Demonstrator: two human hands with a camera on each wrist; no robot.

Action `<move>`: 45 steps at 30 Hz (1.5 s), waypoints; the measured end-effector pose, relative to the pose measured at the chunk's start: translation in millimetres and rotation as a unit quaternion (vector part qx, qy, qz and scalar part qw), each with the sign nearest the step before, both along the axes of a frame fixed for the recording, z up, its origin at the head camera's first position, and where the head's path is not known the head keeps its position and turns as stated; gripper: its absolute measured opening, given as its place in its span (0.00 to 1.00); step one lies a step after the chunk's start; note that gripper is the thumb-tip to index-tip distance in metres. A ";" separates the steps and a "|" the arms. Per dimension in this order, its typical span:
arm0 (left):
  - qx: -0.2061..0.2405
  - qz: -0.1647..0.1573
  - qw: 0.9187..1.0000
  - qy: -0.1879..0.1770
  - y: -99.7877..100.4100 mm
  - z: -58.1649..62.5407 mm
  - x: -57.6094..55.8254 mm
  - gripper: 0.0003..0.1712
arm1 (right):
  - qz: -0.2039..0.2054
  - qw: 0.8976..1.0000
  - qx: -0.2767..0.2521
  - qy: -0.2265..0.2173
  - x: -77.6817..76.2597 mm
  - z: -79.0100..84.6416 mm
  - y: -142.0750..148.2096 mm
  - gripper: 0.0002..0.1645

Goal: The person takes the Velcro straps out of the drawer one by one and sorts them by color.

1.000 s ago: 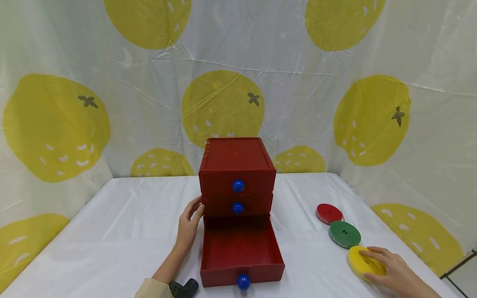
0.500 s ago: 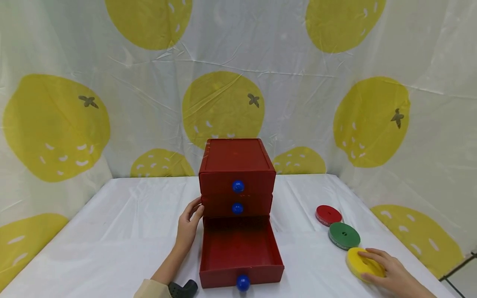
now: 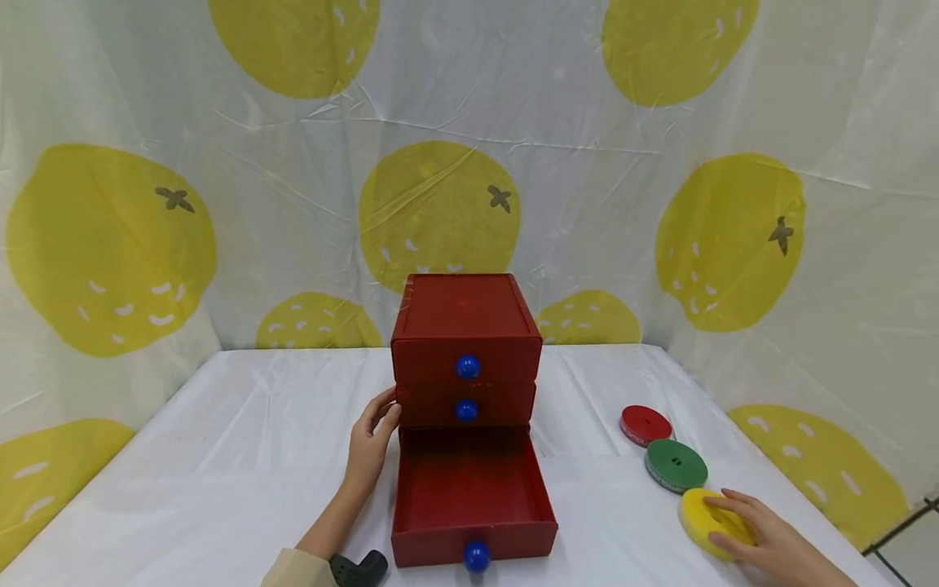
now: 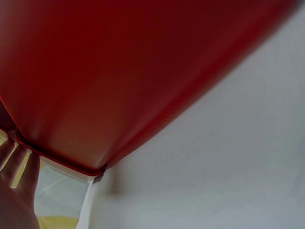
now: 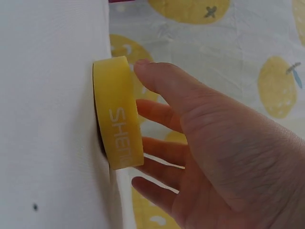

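Observation:
A red drawer cabinet (image 3: 464, 303) with blue knobs stands in the middle of the head view. Its bottom drawer (image 3: 469, 489) is pulled out and bare inside. My left hand (image 3: 372, 440) lies along the cabinet's left side; the left wrist view shows straight fingers (image 4: 31, 176) touching its edge. At the right, a thick yellow disc (image 3: 697, 515) with white lettering lies flat on the table. My right hand (image 3: 766, 534) reaches over it with fingers spread. In the right wrist view the thumb (image 5: 152, 74) is just apart from the disc; finger contact is partly hidden.
A green disc (image 3: 676, 465) and a red disc (image 3: 645, 425) lie in a row beyond the yellow one. White cloth covers the table (image 3: 279, 424). A lemon-patterned curtain (image 3: 565, 196) hangs behind and at both sides. A black device (image 3: 359, 569) sits at my left wrist.
The whole head view has shifted very slightly. Both hands, the drawer and the discs hold their places.

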State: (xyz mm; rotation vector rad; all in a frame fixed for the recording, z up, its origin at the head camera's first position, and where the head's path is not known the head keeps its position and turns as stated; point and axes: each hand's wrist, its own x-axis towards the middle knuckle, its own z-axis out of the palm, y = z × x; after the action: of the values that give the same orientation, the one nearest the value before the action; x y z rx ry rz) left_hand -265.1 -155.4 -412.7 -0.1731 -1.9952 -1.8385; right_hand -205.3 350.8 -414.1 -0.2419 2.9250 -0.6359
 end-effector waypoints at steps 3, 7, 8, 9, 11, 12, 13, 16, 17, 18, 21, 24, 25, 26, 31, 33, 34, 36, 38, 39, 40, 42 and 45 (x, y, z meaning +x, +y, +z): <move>0.003 0.001 1.000 0.003 -0.2 -0.1 0.0 0.21 | -0.018 1.000 -0.001 -0.022 0.7 2.6 -2.6 0.36; 0.003 -0.001 1.000 0.012 -0.3 -0.9 0.1 0.21 | -0.040 0.999 -0.002 -0.029 3.7 7.7 -4.1 0.40; 0.004 -0.002 1.000 0.008 0.5 2.0 2.3 0.20 | -0.038 0.999 -0.002 -0.020 5.1 8.9 -4.1 0.40; 0.005 -0.002 1.000 0.007 1.5 5.0 4.8 0.20 | -0.038 0.999 -0.004 -0.015 5.8 10.8 -4.5 0.39; 0.011 -0.006 1.000 0.003 3.3 11.1 9.7 0.20 | -0.031 0.999 -0.004 0.004 7.5 13.5 -5.4 0.38; 0.012 -0.007 1.000 0.001 4.2 14.4 12.2 0.20 | -0.025 0.999 -0.004 0.019 8.6 14.5 -6.2 0.37; 0.013 -0.007 1.000 -0.002 5.2 17.8 14.8 0.20 | -0.021 0.999 -0.001 0.041 9.7 15.1 -7.0 0.35; 0.010 -0.007 1.000 -0.006 6.3 21.7 17.9 0.20 | -0.009 0.994 0.009 0.109 13.4 16.7 -9.1 0.29; 0.010 -0.007 1.000 -0.006 6.4 21.8 18.1 0.20 | -0.007 0.992 0.014 0.127 15.0 17.6 -9.9 0.28; 0.010 -0.007 1.000 -0.007 6.5 21.9 18.2 0.20 | -0.006 0.990 0.017 0.142 16.1 18.3 -10.6 0.26; 0.013 -0.007 1.000 -0.007 6.4 21.1 17.9 0.20 | -0.010 0.990 0.016 0.138 17.4 22.0 -12.8 0.27; 0.010 -0.006 1.000 -0.001 5.9 19.2 16.5 0.20 | -0.014 0.992 0.011 0.125 18.2 25.1 -15.6 0.28; 0.012 -0.007 1.000 0.000 5.1 17.0 14.5 0.20 | -0.014 0.992 0.010 0.129 18.6 25.7 -16.5 0.28; 0.014 -0.009 1.000 0.002 4.2 14.5 12.4 0.20 | -0.013 0.990 0.011 0.140 19.0 26.2 -17.5 0.28; 0.019 -0.011 1.000 0.005 -0.1 1.0 1.0 0.19 | -0.006 0.980 0.016 0.197 20.1 28.7 -22.5 0.24; 0.012 -0.007 1.000 0.008 -0.5 -1.2 -0.4 0.20 | -0.005 0.981 0.019 0.191 20.0 30.9 -25.1 0.24; 0.010 -0.006 1.000 0.010 -0.5 -1.9 -0.8 0.20 | -0.005 0.982 0.021 0.185 19.7 32.2 -26.8 0.24; 0.007 -0.003 1.000 0.012 -0.3 -2.6 -0.7 0.20 | -0.005 0.985 0.022 0.169 19.2 34.9 -30.0 0.26; 0.003 -0.001 1.000 0.009 -0.1 -3.0 -0.8 0.21 | -0.007 0.988 0.021 0.153 19.0 37.8 -33.6 0.27; 0.002 0.000 1.000 0.007 -0.1 -3.1 -0.6 0.21 | -0.007 0.988 0.020 0.151 18.9 39.1 -35.2 0.27; 0.002 0.001 1.000 0.005 -0.1 -3.0 -0.4 0.21 | -0.006 0.987 0.024 0.159 18.6 40.1 -37.0 0.27; 0.000 0.002 1.000 0.000 -0.1 -2.8 -0.1 0.21 | -0.004 0.986 0.024 0.163 18.5 42.3 -40.5 0.27; 0.001 0.000 1.000 -0.001 -0.4 -2.2 0.6 0.21 | 0.004 0.984 0.025 0.176 17.6 45.3 -46.1 0.26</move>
State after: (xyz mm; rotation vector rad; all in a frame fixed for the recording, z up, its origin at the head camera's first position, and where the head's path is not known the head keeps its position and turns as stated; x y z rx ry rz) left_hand -264.5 -155.8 -414.9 -0.1714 -1.9948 -1.8413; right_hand -187.8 304.7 -368.7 -0.3963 3.2687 -0.5679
